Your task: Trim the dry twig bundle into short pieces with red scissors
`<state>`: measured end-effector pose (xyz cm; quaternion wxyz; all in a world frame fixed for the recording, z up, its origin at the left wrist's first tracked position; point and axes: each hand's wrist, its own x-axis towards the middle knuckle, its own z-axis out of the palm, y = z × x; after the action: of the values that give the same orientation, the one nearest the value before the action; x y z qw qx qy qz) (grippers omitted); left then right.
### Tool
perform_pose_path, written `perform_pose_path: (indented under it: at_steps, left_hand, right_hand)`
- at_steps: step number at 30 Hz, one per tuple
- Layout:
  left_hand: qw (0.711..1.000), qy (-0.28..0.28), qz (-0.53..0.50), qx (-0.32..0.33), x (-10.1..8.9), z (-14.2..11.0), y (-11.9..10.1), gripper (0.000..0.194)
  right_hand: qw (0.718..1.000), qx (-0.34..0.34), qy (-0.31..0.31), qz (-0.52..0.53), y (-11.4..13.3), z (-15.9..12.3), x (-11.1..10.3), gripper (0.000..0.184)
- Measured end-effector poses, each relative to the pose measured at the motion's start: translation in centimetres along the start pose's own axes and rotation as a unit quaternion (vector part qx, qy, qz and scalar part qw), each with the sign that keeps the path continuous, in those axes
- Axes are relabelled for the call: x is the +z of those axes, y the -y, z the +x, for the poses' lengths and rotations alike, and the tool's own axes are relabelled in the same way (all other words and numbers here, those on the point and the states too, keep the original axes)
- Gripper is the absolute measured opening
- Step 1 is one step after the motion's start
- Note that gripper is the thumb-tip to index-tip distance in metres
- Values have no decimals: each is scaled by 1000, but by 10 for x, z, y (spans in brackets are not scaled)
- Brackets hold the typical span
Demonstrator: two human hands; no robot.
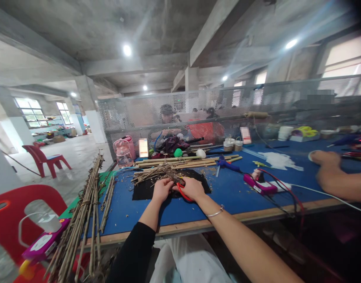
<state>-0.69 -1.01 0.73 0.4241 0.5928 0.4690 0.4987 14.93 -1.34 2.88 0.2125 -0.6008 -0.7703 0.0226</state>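
My left hand (162, 189) is closed, its fingertips pinching what looks like a dry brown twig (176, 179) over a black mat (142, 192). My right hand (193, 188) grips red-handled cutters (184, 193) just beside it; fingers hide most of the tool, and its jaws cannot be made out. A heap of thin dry twigs (147, 173) spreads across the mat's far left part, with small chips scattered around. Behind it lie longer pale sticks (206, 162).
A bundle of long stalks (87, 208) leans over the table's left end. Right of the mat lie a blue glue gun (228, 164) and a purple power strip (258, 184) with cables. Another person's arm (333, 173) reaches in at right. A perforated metal screen (124, 114) stands behind.
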Motion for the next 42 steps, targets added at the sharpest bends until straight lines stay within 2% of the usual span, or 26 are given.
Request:
perform_pose_path:
  at_steps: [8,17,25,29,35,42]
  left_hand:
    - [1000,-7,-5,-8,1,0,0,25]
    - [1000,9,-5,13,0,3,7,27]
    - [999,15,-39,-1,2,2,5,31]
    - [999,21,-46,-5,2,1,2,33]
    - [999,10,-43,-10,1,0,1,33]
    - [999,1,-36,-2,1,1,1,29]
  right_hand:
    - [999,-32,-36,-6,-1,0,3,59]
    - [996,-56,-68,-26,1,0,4,57]
    - [994,-77,-78,-13,1,-1,4,53]
    - [995,-84,-63,-1,1,-1,1,50]
    - [999,-38,-25,-5,1,-1,1,50]
    - [1000,-20,-10,-20,2,0,1,50]
